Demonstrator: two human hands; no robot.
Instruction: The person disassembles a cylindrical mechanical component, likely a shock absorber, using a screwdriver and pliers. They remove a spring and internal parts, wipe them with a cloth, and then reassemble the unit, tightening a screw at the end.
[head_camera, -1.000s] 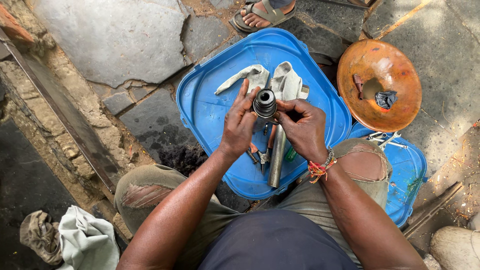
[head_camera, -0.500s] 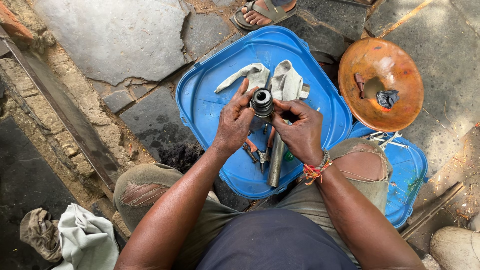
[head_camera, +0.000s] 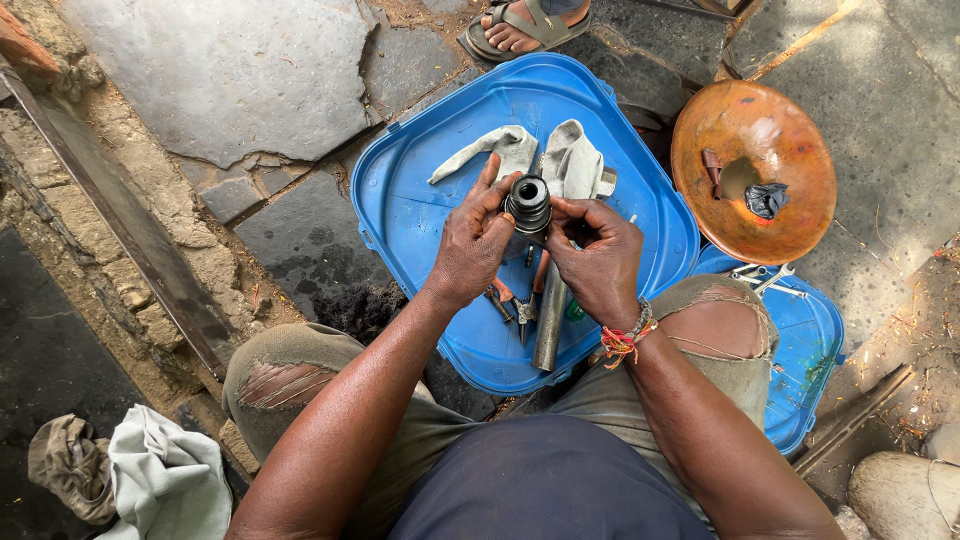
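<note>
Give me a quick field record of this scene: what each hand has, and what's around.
left hand: grips the side of the black cylindrical part
right hand: fingers on the same part's other side
surface: blue tray
on tray: grey cloths, pliers, metal tube
nearby: rusty orange dish
other person: sandalled foot at top

Dark metal cylindrical part with ribbed black collar (head_camera: 528, 203): held upright over the blue plastic tray lid (head_camera: 420, 215), open hollow end facing up. Collar sits at the top; a plain grey steel shaft (head_camera: 549, 325) runs down from it, lower end resting near the lid's front edge.
</note>
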